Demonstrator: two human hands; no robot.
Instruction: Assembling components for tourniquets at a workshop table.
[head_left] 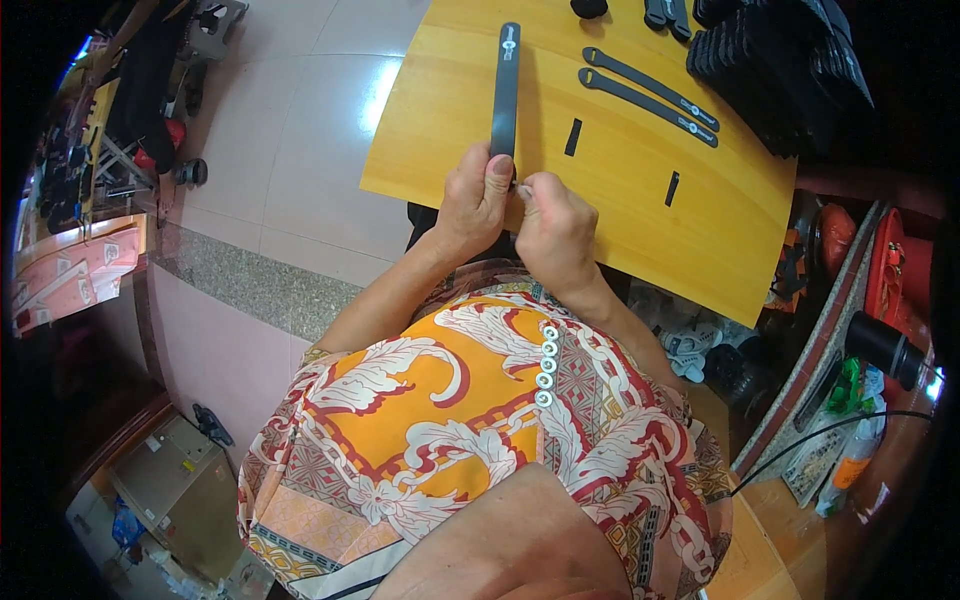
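Note:
My left hand (476,195) is closed around the lower end of a black strap (505,95), its thumb pressed flat on it. The rest of the strap stands out away from me over the table, with a small white print near its far end. Against the left hand, my right hand (555,222) is pinched at the strap's near end. Whatever lies between its fingertips is mostly hidden; a small pale bit shows there. To the right lie two similar straps, an upper one (640,80) and a lower one (650,106), each with a slotted rounded end.
Two short black pieces, one nearer the middle (573,137) and one to the right (672,189), lie on the yellow table (430,150). A big stack of black straps (770,80) fills its far right corner. Right of the table stands a shelf edge (815,345).

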